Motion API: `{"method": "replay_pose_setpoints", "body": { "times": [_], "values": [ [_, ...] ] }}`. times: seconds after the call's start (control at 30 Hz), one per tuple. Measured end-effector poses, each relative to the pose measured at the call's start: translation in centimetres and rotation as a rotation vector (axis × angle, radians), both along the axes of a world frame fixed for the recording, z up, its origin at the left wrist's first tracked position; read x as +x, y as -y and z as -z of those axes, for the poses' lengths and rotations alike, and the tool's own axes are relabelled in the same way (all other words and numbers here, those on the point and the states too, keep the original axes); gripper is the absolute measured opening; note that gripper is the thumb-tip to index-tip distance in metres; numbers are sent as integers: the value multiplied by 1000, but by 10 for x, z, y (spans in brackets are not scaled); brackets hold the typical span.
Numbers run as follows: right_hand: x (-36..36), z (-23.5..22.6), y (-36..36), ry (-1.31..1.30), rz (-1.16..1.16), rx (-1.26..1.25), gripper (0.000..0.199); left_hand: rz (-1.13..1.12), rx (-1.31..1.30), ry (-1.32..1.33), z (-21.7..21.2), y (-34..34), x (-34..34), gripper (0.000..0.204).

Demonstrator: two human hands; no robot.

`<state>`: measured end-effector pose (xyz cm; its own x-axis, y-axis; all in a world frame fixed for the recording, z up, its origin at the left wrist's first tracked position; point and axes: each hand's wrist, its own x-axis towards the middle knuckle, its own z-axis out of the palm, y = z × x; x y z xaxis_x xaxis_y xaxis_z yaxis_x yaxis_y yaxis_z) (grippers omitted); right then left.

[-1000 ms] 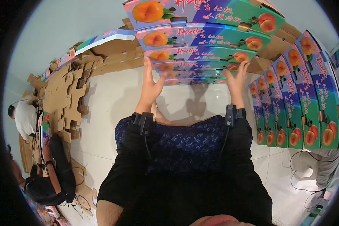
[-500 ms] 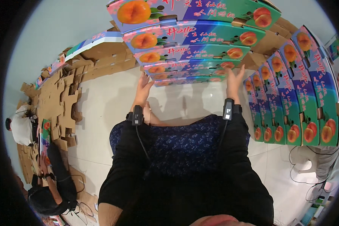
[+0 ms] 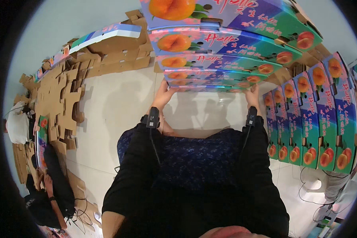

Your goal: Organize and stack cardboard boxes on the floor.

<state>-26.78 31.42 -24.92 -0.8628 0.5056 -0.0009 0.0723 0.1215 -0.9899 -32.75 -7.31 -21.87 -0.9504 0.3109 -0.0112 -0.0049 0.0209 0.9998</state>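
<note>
In front of me stands a tall stack of printed cardboard fruit boxes [image 3: 226, 39], purple, blue and green with orange peaches. My left hand [image 3: 162, 96] grips its lower left corner, with the thumb along the front and the other fingers partly hidden behind the side. At the lower right corner, my right hand [image 3: 252, 97] holds the lowest visible box in the same way, most of its fingertips out of sight. Dark bands with small black devices sit on both wrists. The underside of the stack is hidden.
A second stack of the same boxes [image 3: 311, 119] stands close on my right. Flattened brown cardboard [image 3: 59, 103] leans along the left and back walls. Two people work at the far left, one in black [image 3: 43, 206]. Loose cables [image 3: 79, 214] lie on the floor.
The stack in front now appears farther right in the view, and the right-hand stack sits lower. My right hand has gone from the stack's side, fingers raised, to its bottom corner.
</note>
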Motion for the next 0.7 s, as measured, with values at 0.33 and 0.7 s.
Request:
{"method": "replay_pose_setpoints", "body": {
  "times": [0.33, 0.7],
  "values": [
    [10, -12, -1, 112, 108, -301, 72, 10, 91, 38, -6, 0, 8, 79],
    [7, 7, -18, 127, 92, -288, 71, -27, 127, 83, 4, 7, 8, 85]
  ]
}}
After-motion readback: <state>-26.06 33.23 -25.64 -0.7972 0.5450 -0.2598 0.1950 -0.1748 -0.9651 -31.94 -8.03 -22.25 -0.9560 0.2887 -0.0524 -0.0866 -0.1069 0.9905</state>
